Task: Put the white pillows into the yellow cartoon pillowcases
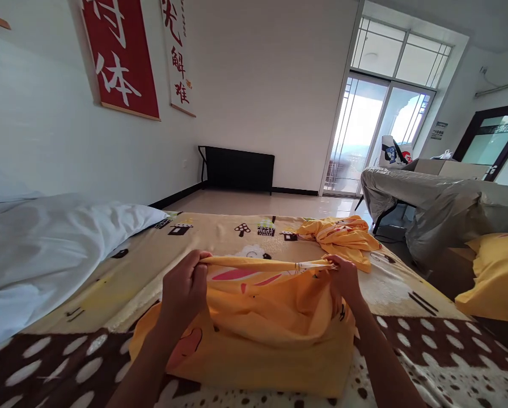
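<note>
A yellow pillowcase [271, 357] with pink and white printed shapes is stretched between my two hands above the bed. My left hand [188, 286] is closed around the left end of its upper edge. At the right end of that edge, my right hand [343, 277] pinches the fabric. The cloth sags in folds between them, and its lower part lies on the patterned blanket [211, 232]. A second yellow cloth [343, 235] lies crumpled farther back on the bed. To the left is a white pillow or quilt [67, 243], partly out of frame.
A yellow pillow-like bundle [498, 277] sits at the right, below a table with a plastic cover [441, 187]. Boxes and a bag [392, 153] stand on that table. A black folded frame [239, 169] leans near the far wall, left of the glass door [360, 130].
</note>
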A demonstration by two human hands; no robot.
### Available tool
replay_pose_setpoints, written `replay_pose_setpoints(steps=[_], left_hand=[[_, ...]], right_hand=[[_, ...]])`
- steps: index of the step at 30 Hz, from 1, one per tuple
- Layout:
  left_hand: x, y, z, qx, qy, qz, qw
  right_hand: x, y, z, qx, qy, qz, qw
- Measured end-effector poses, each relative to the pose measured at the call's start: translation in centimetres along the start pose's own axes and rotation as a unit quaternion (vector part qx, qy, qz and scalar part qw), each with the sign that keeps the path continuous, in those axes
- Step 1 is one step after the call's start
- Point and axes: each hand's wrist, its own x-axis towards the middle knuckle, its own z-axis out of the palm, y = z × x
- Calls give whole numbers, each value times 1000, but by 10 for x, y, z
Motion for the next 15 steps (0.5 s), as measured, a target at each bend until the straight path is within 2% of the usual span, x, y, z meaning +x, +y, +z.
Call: replay_pose_setpoints(steps=[2, 4, 6, 8, 11, 14, 15], left_hand=[[-2, -1, 2, 18, -22, 48, 998], [-5, 0, 7, 30, -53, 104, 993], [-6, 1, 14, 49, -92, 155, 982], [-5, -2, 19, 91, -121, 175, 973], [3, -16, 25, 164, -113, 133, 971], [11, -37, 25, 183, -116, 32, 976], [13, -43, 24, 173, -120, -3, 978]], right_hand=[[3, 6, -11, 9, 29, 18, 999], [5, 12, -21, 29, 88, 44, 995], [5, 16, -31, 65, 175, 56, 981], [3, 18, -41, 96, 271, 54, 956], [-2, 13, -55, 110, 384, 48, 916], [-5, 5, -64, 101, 468, 40, 877], [-5, 3, -66, 91, 474, 40, 875]])
